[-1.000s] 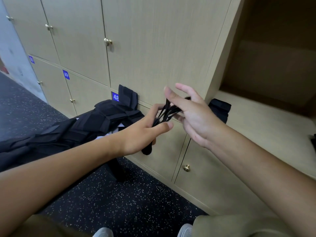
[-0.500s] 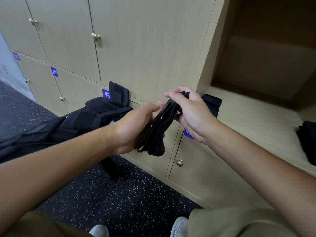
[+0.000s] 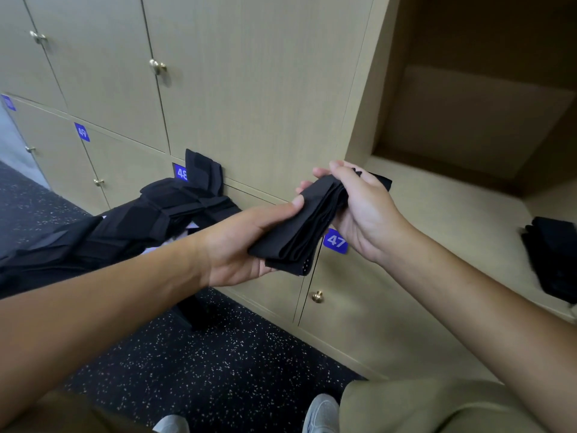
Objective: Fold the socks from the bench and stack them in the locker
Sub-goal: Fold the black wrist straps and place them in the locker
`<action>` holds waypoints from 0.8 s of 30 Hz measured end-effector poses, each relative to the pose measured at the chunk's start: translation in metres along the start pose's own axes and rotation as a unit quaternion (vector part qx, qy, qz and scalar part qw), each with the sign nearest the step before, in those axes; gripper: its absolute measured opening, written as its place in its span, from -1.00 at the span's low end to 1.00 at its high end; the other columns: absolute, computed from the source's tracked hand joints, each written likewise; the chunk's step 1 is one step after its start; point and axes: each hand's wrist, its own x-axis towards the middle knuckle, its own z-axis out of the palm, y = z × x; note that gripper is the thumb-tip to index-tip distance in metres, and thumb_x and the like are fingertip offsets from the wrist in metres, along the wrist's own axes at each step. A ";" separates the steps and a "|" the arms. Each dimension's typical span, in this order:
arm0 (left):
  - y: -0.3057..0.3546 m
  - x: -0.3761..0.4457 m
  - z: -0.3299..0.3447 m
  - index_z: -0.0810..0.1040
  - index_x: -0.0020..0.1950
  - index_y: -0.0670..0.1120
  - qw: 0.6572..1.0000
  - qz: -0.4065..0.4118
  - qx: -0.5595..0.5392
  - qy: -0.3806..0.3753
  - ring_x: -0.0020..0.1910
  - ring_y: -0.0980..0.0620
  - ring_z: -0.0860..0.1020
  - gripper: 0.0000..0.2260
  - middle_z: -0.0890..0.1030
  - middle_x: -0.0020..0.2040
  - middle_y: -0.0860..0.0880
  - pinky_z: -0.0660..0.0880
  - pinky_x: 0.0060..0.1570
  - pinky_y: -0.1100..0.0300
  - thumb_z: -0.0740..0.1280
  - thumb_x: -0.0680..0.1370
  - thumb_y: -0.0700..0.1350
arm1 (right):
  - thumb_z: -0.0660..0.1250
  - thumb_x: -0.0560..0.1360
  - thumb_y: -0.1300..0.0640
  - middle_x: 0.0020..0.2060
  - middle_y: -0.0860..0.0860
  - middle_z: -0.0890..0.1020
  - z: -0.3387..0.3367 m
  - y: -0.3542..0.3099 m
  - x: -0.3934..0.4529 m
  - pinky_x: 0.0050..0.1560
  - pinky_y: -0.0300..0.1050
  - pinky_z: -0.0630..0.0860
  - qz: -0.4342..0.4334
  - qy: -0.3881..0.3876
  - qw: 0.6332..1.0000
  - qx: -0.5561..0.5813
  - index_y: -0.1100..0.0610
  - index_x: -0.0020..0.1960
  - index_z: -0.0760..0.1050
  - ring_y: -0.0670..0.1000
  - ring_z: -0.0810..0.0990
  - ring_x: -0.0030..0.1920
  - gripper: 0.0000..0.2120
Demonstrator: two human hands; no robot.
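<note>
folded black sock | left hand grips lower end | right hand grips upper end

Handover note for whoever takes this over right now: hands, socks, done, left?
Left hand: grips the lower end of the folded black sock bundle.
Right hand: fingers curled round its upper end.
Pile of unfolded black socks: lies left, by the label 48.
Open beige wooden locker: dark folded socks at its right edge, another dark piece behind the right hand.
Done: bundle folded.
Left: place it in the locker, then work through the pile.
</note>
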 end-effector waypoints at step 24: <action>-0.034 0.069 0.070 0.46 0.18 0.02 0.945 0.164 0.283 -0.013 -0.04 -0.11 0.69 -0.76 0.56 0.21 -0.12 0.67 -0.14 0.02 0.41 0.60 -0.21 | 0.51 0.45 0.32 0.08 0.09 0.69 -0.116 -0.043 -0.037 0.25 0.23 0.58 -0.053 0.122 0.944 -0.303 0.03 0.09 0.61 0.14 0.66 0.15 -0.70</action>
